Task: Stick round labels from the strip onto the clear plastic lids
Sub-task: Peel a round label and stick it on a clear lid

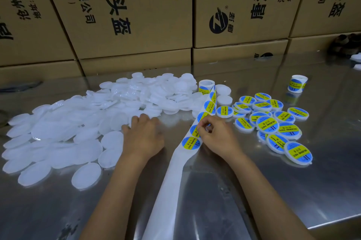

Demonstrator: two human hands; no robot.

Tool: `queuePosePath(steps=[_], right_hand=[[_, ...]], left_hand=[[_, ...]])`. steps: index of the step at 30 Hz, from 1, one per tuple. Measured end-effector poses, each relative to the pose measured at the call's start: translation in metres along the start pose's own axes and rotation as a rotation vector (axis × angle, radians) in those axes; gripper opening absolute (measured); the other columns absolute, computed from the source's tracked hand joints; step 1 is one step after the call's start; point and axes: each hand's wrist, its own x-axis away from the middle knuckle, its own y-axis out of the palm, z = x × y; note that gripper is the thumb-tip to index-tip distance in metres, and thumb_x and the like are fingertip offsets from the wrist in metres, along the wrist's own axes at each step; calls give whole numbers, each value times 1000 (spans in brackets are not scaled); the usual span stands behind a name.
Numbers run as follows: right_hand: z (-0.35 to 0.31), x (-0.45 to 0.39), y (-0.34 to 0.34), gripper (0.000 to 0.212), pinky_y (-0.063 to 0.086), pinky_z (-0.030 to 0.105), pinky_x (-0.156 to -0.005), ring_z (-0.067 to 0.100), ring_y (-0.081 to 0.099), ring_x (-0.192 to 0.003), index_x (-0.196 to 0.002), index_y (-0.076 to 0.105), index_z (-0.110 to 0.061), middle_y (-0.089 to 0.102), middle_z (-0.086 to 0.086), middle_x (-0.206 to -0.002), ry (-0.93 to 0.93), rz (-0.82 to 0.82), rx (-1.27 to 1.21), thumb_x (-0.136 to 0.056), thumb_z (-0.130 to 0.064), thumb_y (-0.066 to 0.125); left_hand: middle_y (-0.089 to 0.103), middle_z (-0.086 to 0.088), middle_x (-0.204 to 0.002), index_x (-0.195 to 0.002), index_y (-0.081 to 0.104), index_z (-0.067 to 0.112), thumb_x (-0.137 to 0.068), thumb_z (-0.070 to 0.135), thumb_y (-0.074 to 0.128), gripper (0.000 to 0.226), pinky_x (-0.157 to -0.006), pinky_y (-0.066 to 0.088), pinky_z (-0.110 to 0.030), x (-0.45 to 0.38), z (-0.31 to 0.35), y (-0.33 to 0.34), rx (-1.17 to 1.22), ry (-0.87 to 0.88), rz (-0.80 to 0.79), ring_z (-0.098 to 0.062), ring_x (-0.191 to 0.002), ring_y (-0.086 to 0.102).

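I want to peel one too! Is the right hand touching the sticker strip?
Touching. The head view shows the right hand with its fingertips curled onto the sticker strip, pinching at a round label's edge, with no gap visible.

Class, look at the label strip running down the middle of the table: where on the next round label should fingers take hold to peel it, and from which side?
Probably at the label's rim on the strip's right edge, coming from the right. The label lies flat on the backing, so only a lifted edge gives a pinch, and the right hand already works there while the left hand rests by the plain lids.
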Motion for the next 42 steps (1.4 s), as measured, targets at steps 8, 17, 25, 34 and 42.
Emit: queuePosePath(steps=[8, 17, 25, 34, 42], right_hand=[[-4, 1, -2, 4, 39, 21, -72, 9, 53, -84, -84, 67, -14, 66, -4, -90, -24, 1, -16, -86, -13, 64], [-27, 12, 7, 18, 44, 26, -89, 10, 54, -97, -98, 69, -18, 66, -10, -96, -189, -3, -94, -86, -30, 74], [-27, 13, 4, 26, 49, 27, -92, 10, 60, -101, -108, 67, -20, 67, -15, -97, -159, -93, -248, -84, -20, 76], [-10, 0, -25, 21, 47, 19, -86, 9, 57, -94, -101, 69, -24, 67, -6, -101, -25, -116, -203, -84, -12, 70], [-8, 7, -25, 40, 37, 29, -105, 1, 52, -109, -110, 64, -31, 59, -21, -115, -110, -368, 95, -75, -36, 83]], left_hand=[[52, -12, -133, -137, 54, 16, -95, 10, 55, 43, -100, 39, -39, 2, -4, 0, 160, -6, 84, -33, -119, 51], [77, -6, -104, -114, 70, 17, -74, -3, 82, 47, -73, 59, -25, 6, 17, -8, 1450, -199, -182, -18, -94, 74], [73, -19, -115, -116, 69, -2, -90, 3, 69, 27, -91, 60, -36, 5, 25, 2, 1718, -262, -276, -28, -107, 72], [70, -18, -110, -115, 61, -1, -101, 17, 60, 23, -68, 63, -36, 10, 41, 3, 1541, -274, -192, -25, -77, 75], [64, -19, -127, -129, 47, 2, -102, 12, 56, 30, -86, 61, -34, 4, 43, 5, 1657, -243, -192, -25, -90, 76]])
